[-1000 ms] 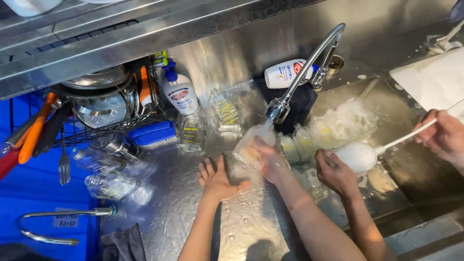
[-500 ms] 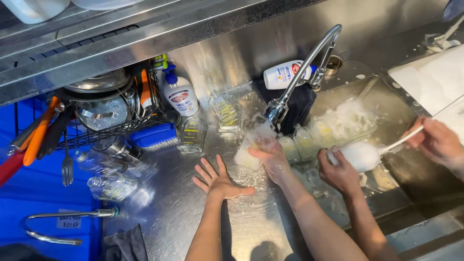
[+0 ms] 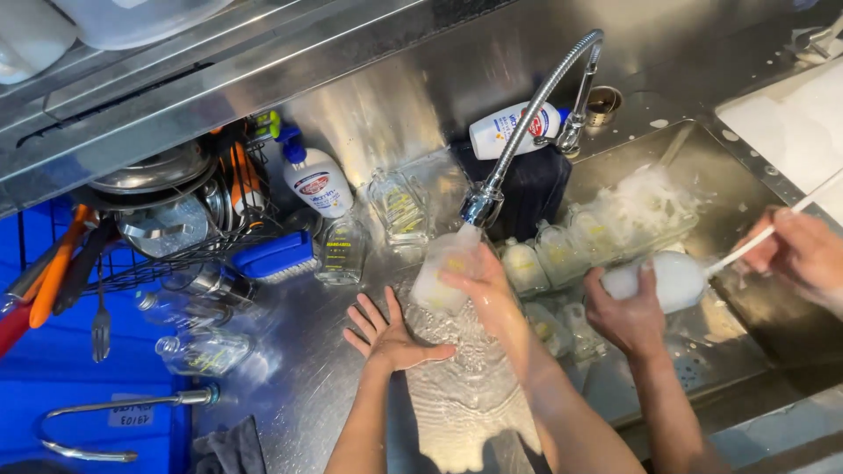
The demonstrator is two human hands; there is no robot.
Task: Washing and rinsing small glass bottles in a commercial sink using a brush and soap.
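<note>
- Left hand (image 3: 391, 338) flat on the wet steel desk (image 3: 290, 386), fingers spread, grip released, holding nothing.
- Right hand (image 3: 481, 285) raised just beside the left, grip closed around a clear soapy bottle (image 3: 443, 272), held under the spray head of the flexible tap (image 3: 527, 123), at the desk's edge where the sink (image 3: 755, 342) begins.
- Water running down over the bottle onto the desk between the two forearms.
- In the sink: a row of foam-covered glass bottles (image 3: 562, 250) along the near wall, suds piled toward the back.
- A co-worker's hand (image 3: 628, 312) over the sink, clasping a foamy bottle (image 3: 663, 281); a second co-worker's hand (image 3: 803, 254) at the sink's right edge, gripping a thin white brush handle (image 3: 755, 241) that runs into that bottle.
- Toward the back of the desk: a pump soap dispenser (image 3: 318, 180) upright, two empty glass bottles (image 3: 399, 206) beside it, a blue scrub brush (image 3: 272, 256) to their left.
- A white bottle (image 3: 514, 130) lying on its side on a dark cloth (image 3: 536, 189) behind the tap.
- At the left edge: a wire rack (image 3: 167, 219) with metal lids, tongs with orange handles (image 3: 53, 276), further glass bottles (image 3: 202, 351) lying on the desk.
</note>
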